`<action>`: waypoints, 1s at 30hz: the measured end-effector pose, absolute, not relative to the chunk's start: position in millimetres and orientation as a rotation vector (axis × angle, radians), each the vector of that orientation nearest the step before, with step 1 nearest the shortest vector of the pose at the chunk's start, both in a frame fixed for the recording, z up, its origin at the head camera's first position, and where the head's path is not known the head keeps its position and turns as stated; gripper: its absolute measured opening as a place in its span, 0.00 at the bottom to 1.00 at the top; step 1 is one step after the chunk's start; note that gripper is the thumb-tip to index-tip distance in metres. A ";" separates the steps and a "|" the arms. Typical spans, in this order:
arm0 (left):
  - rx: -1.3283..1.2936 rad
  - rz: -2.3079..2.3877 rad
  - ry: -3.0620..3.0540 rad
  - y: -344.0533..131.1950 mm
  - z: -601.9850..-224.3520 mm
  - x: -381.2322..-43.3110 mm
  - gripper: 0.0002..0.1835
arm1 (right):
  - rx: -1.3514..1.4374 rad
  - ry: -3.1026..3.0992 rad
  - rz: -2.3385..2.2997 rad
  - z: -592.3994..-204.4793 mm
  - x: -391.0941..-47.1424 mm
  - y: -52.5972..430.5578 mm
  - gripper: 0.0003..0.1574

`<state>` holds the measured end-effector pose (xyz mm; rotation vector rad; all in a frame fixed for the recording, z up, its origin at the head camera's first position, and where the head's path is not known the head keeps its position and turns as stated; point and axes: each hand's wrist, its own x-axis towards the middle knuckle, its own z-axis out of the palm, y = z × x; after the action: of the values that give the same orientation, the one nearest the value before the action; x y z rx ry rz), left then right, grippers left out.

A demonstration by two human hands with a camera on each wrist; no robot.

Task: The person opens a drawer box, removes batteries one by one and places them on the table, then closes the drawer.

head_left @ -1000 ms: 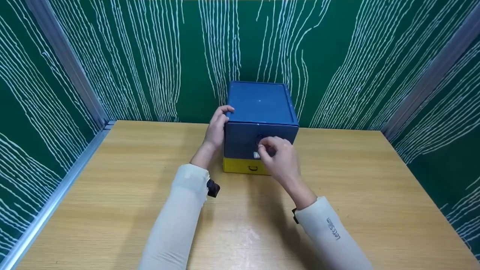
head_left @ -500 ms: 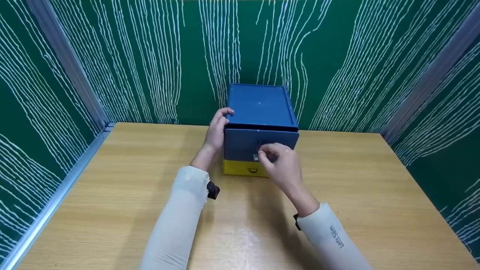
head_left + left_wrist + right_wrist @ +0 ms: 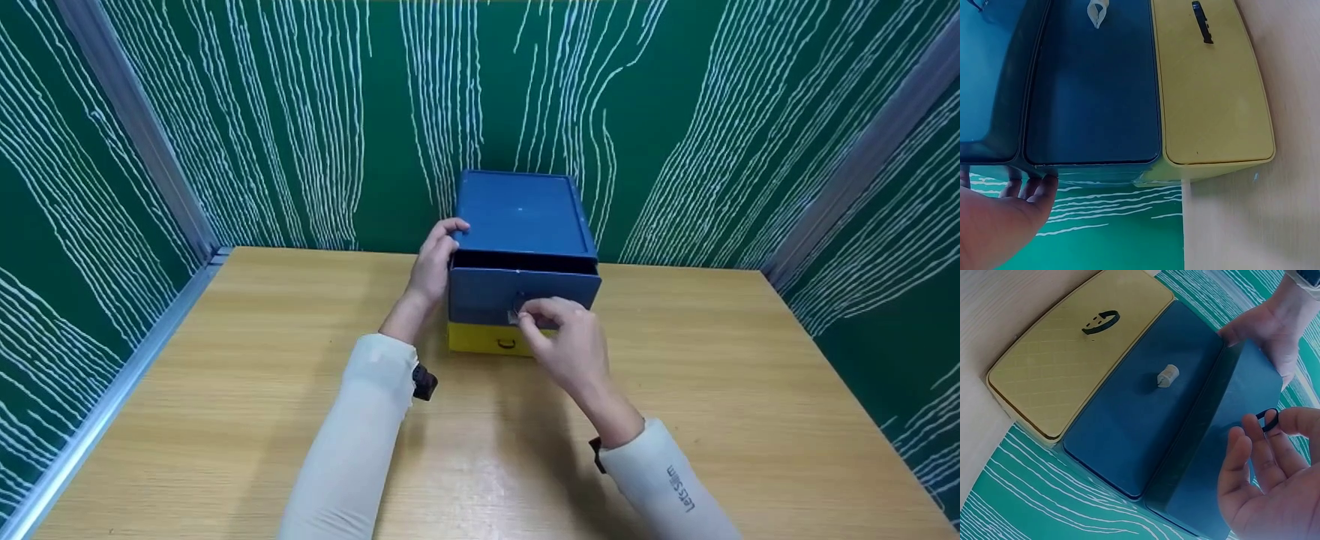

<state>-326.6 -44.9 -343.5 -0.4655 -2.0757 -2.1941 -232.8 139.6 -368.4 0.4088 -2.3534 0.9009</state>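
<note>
A small drawer cabinet (image 3: pixel 521 214) with a blue top stands on the table. Its top blue drawer (image 3: pixel 480 296) is pulled out part way, with a dark gap above the front. At that front, my right hand (image 3: pixel 571 346) pinches the black loop handle (image 3: pixel 1267 414) between thumb and fingers. My left hand (image 3: pixel 430 271) rests against the cabinet's left side, fingertips over the upper edge. In the right wrist view, a middle blue drawer (image 3: pixel 1140 410) with a whitish pull (image 3: pixel 1168 376) and a lower yellow drawer (image 3: pixel 1081 354) with a black handle (image 3: pixel 1103 322) are closed.
The wooden table (image 3: pixel 262 375) extends around the cabinet. Green walls (image 3: pixel 675 75) with white wavy lines rise behind and at both sides. A metal rail (image 3: pixel 112 405) runs along the table's left edge.
The top drawer has come out toward me, widening the gap under the cabinet's top. My right hand has moved back and down with the handle. The left hand stays in place.
</note>
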 end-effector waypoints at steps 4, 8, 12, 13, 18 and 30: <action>-0.457 -2.221 -2.055 -45.5 -355.0 -337.5 0.18 | 0.396 -2.362 0.907 -368.2 -228.6 140.5 0.09; -0.472 -2.228 -2.050 -45.9 -355.8 -338.3 0.17 | 0.381 -2.379 0.923 -367.2 -224.3 141.0 0.09; -0.498 -2.230 -2.044 -46.0 -354.8 -337.7 0.18 | 0.381 -2.393 0.938 -364.5 -220.4 141.5 0.09; -0.505 -2.231 -2.039 -45.9 -354.7 -337.7 0.18 | 0.381 -2.394 0.941 -364.1 -219.7 141.9 0.09; -0.521 -2.242 -2.022 -45.8 -355.6 -338.6 0.18 | 0.383 -2.399 0.943 -363.1 -215.7 143.2 0.07; -0.567 -2.209 -2.020 -46.4 -342.0 -325.2 0.19 | 0.393 -2.417 0.973 -361.7 -202.9 143.8 0.05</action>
<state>-325.2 -46.4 -342.0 -0.5672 -2.0198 -2.2087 -202.9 143.8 -361.7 0.3928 -2.4168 0.9731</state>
